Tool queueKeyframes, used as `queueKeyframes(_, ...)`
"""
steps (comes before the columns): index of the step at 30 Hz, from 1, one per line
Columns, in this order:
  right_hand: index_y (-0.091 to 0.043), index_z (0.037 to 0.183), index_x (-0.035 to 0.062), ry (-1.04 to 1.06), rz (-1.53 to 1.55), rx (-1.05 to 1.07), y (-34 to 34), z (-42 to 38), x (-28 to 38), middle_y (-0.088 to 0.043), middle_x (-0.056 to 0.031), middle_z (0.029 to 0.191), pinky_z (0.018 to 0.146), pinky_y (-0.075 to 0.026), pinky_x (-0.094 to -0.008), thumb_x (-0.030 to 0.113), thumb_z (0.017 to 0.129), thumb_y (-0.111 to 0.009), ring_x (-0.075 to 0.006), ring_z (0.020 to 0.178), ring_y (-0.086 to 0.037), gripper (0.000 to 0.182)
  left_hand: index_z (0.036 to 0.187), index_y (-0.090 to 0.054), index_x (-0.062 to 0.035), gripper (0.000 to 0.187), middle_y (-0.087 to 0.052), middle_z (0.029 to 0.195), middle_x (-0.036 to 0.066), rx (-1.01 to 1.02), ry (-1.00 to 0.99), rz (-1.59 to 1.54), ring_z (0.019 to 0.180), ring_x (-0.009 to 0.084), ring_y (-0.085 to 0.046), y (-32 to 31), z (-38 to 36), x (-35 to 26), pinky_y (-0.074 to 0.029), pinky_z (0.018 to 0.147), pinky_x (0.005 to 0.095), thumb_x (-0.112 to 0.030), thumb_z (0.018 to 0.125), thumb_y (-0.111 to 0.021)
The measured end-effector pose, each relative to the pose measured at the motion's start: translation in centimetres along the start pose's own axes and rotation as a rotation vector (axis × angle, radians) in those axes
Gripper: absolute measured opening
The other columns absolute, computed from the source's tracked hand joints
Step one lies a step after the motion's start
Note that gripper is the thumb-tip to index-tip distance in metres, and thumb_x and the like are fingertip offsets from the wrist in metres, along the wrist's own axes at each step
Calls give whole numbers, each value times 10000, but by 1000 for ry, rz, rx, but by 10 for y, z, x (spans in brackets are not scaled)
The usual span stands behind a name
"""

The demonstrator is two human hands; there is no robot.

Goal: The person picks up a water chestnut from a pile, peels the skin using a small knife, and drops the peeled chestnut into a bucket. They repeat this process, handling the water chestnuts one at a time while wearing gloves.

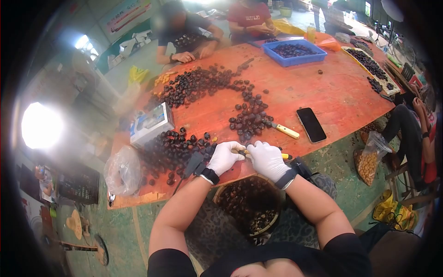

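Note:
White gloves cover both of my hands, which meet above the near edge of the red table (pixel 286 115). My left hand (pixel 224 158) pinches a small light-brown chestnut (pixel 241 152), partly hidden by the fingers. In my right hand (pixel 267 160) is a knife; only the end of its yellow handle (pixel 287 156) sticks out, and the blade is hidden. A bucket (pixel 272 227) with dark shells and pale bits stands below, between my knees. Dark chestnuts (pixel 249 121) lie in a heap just beyond my hands, beside a second knife with a cream handle (pixel 287 131).
Nearby on the table are a phone (pixel 311 125), a white box (pixel 152 123) and a clear plastic bag (pixel 122 171). A blue tray (pixel 295 60) of chestnuts is farther back. Two people sit across; another sits at right near a bag of peeled nuts (pixel 367 167).

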State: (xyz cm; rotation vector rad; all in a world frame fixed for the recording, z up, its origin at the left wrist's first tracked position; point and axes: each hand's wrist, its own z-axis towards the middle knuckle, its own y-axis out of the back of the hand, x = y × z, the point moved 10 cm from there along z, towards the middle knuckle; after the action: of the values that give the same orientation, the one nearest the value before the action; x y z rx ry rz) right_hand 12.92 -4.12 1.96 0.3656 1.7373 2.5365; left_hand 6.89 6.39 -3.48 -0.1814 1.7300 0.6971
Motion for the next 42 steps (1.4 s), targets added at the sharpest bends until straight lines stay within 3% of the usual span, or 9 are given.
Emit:
queueKeyframes(16, -577, 957, 110, -12, -34, -8, 1, -6, 1, -590, -84, 843, 582, -533, -382, 232, 867, -608, -253, 767, -644, 154, 883, -633, 19, 257, -703, 843, 92, -93, -40, 317, 765, 113, -658, 6, -8, -19, -539, 724, 273, -36, 719, -823)
queueKeyframes(19, -568, 940, 107, -15, -28, 18, 2, -5, 4, -592, -90, 843, 585, -542, -381, 204, 857, -605, -253, 774, -649, 133, 892, -661, 3, 313, -696, 835, 136, -121, -36, 258, 753, 214, -678, 9, -3, -8, -532, 725, 324, -78, 659, -854)
queueKeyframes(22, -570, 938, 102, -23, -61, 61, -2, -9, -2, -595, -97, 848, 603, -544, -390, 209, 856, -609, -261, 787, -650, 140, 887, -632, 17, 273, -710, 848, 104, -100, -47, 322, 771, 129, -676, 7, -6, -14, -538, 710, 286, -64, 715, -828)
queueKeyframes(28, -581, 941, 98, -78, -73, 106, 3, -16, -18, -602, -111, 863, 631, -541, -404, 241, 871, -607, -277, 815, -653, 161, 892, -637, -10, 169, -655, 900, 173, -132, -199, 800, 895, 331, -643, 27, -19, -38, -516, 807, 421, -70, 740, -683)
queueKeyframes(29, -582, 942, 99, -98, -61, 109, 5, -16, -24, -604, -113, 865, 629, -540, -404, 247, 876, -604, -279, 816, -653, 164, 988, -605, -34, 246, -608, 995, 195, -167, -67, 927, 992, 375, -595, 36, -21, -30, -495, 854, 457, -36, 742, -614)
queueKeyframes(31, -583, 943, 99, -131, -54, 109, 6, -15, -35, -608, -115, 868, 629, -540, -405, 257, 883, -600, -280, 820, -655, 169, 1119, -575, -52, 372, -577, 1078, 209, -284, -184, 955, 1034, 397, -576, 37, -27, -55, -493, 872, 454, -80, 761, -673)
queueKeyframes(34, -583, 944, 100, -149, -66, 99, 2, -13, -41, -613, -116, 867, 638, -541, -408, 258, 886, -601, -284, 824, -657, 169, 1208, -584, -97, 457, -578, 1092, 179, -212, -360, 691, 1037, 375, -579, 4, -17, -82, -497, 871, 450, -186, 790, -748)
queueKeyframes(38, -581, 949, 104, -152, -78, 94, 2, -12, -40, -612, -114, 863, 631, -539, -407, 255, 885, -605, -286, 821, -656, 166, 1007, -583, -46, 287, -596, 1050, 157, -81, -326, 687, 942, 356, -607, -21, 6, -48, -506, 842, 432, -149, 791, -742)
queueKeyframes(42, -572, 940, 113, -124, -33, 20, 10, -12, -37, -603, -105, 847, 613, -535, -406, 276, 884, -613, -280, 809, -652, 177, 1018, -632, -21, 268, -659, 1031, 84, -57, -134, 247, 920, 138, -650, -3, 6, -28, -533, 803, 291, 48, 777, -726)
